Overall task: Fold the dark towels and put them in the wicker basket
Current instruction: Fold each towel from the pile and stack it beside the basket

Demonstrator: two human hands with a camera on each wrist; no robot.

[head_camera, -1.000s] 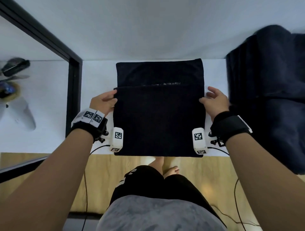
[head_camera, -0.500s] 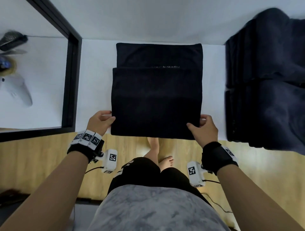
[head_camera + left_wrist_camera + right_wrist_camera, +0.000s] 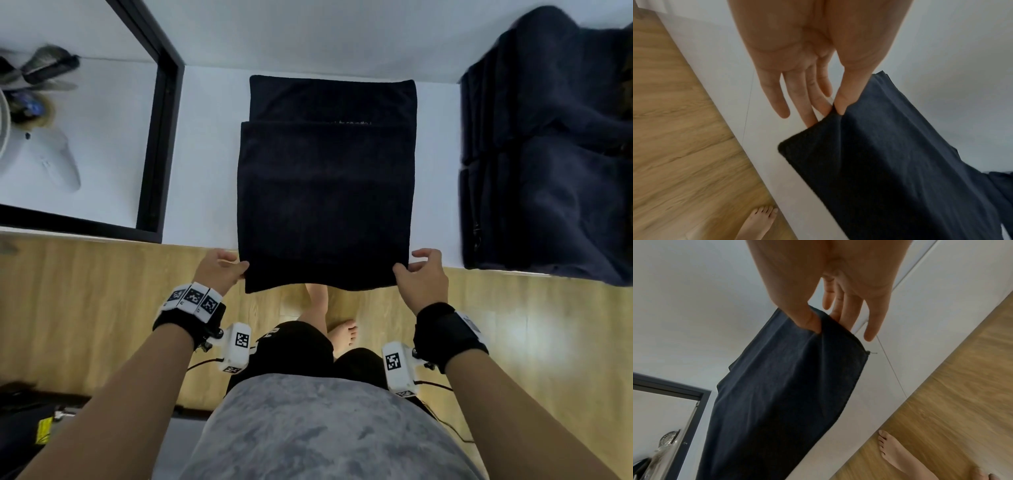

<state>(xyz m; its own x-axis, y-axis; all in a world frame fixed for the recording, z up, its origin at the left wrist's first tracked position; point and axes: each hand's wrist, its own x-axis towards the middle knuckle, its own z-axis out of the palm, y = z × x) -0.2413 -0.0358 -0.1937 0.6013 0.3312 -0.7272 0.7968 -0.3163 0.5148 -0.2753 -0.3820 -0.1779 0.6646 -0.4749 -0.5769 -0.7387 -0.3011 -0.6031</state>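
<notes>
**Towel held at the table edge**

We see a dark towel [image 3: 325, 205] lying folded on the white table [image 3: 209, 154], its near edge hanging past the rim. Our left hand [image 3: 219, 270] and right hand [image 3: 423, 274] pinch its two near corners (thumbs on top). A heap of dark towels [image 3: 548, 154] sits to the right.

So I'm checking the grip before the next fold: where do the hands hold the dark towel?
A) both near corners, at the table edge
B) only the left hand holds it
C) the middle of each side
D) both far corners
A: the left hand and right hand each pinch a near corner of the dark towel, which overhangs the table edge.
</notes>
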